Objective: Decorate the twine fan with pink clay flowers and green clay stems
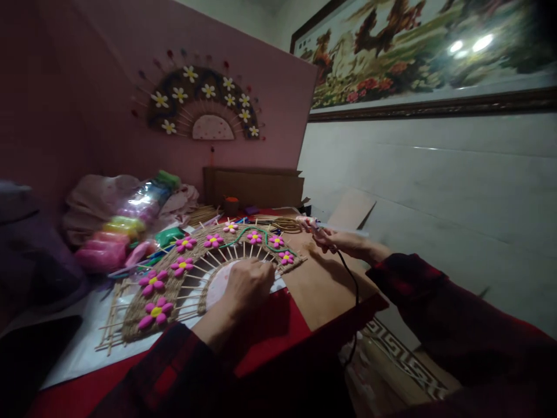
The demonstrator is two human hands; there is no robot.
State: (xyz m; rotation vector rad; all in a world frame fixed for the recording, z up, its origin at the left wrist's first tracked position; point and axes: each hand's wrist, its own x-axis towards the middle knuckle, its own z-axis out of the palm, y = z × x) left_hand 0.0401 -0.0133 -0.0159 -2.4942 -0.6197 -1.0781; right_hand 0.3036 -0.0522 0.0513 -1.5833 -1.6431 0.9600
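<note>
A fan-shaped woven piece [174, 290] of sticks and twine lies on the table, dotted with pink clay flowers [155, 312] and a green cord [256, 231] along its far rim. My left hand [248, 284] rests closed on its pale half-round centre, fingers curled down. My right hand [328, 237] is beyond the fan's right end, closed round a corded tool, likely a glue gun [307, 222], whose black cable [353, 290] hangs off the table edge.
A finished dark fan with white flowers [202, 104] hangs on the pink board. Bags of coloured clay [117, 232] lie at the left. A cardboard box [255, 186], brown card sheet [322, 284], red tablecloth [270, 331] and white wall surround the work.
</note>
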